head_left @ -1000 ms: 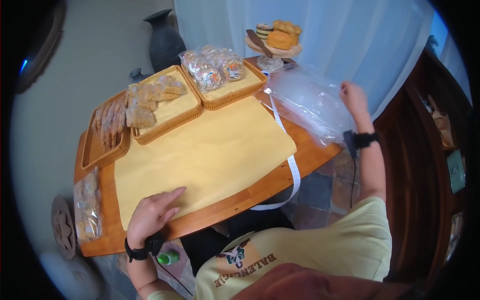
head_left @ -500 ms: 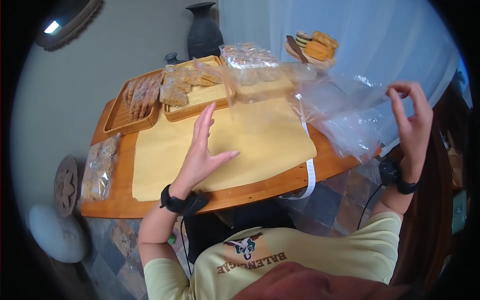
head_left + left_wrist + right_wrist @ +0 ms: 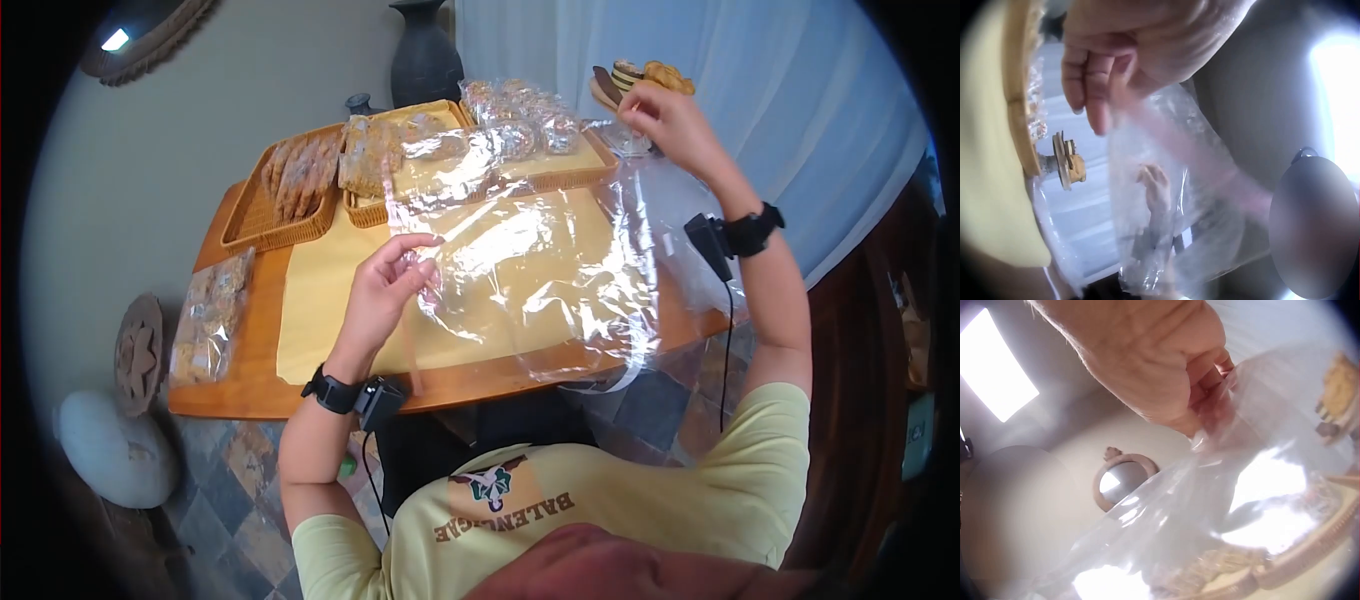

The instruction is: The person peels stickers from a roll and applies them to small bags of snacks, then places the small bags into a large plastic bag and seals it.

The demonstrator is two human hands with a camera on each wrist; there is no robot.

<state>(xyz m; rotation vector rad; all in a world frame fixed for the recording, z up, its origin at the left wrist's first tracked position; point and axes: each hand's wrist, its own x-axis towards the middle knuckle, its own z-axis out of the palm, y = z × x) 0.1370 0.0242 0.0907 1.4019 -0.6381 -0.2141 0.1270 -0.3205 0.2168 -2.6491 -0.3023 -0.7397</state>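
Note:
A large clear plastic bag stretches between my hands in the head view, glinting over the table. My left hand pinches its near-left edge between thumb and fingers. High at the far right, my right hand pinches another edge. The left wrist view shows the bag hanging from my left fingers, a pinkish strip along its edge. In the right wrist view the film spreads down from my right hand. Under it lies a yellow sheet, seen through the plastic.
Wicker trays with packaged snacks line the table's back. A packet of snacks lies at the left edge. More clear plastic lies at the right, near a cake stand. A dark vase stands behind.
My right hand has lifted the clear bag off the plastic at the right and drawn it leftward over the yellow sheet. My left hand has risen from the sheet and now pinches the bag's edge.

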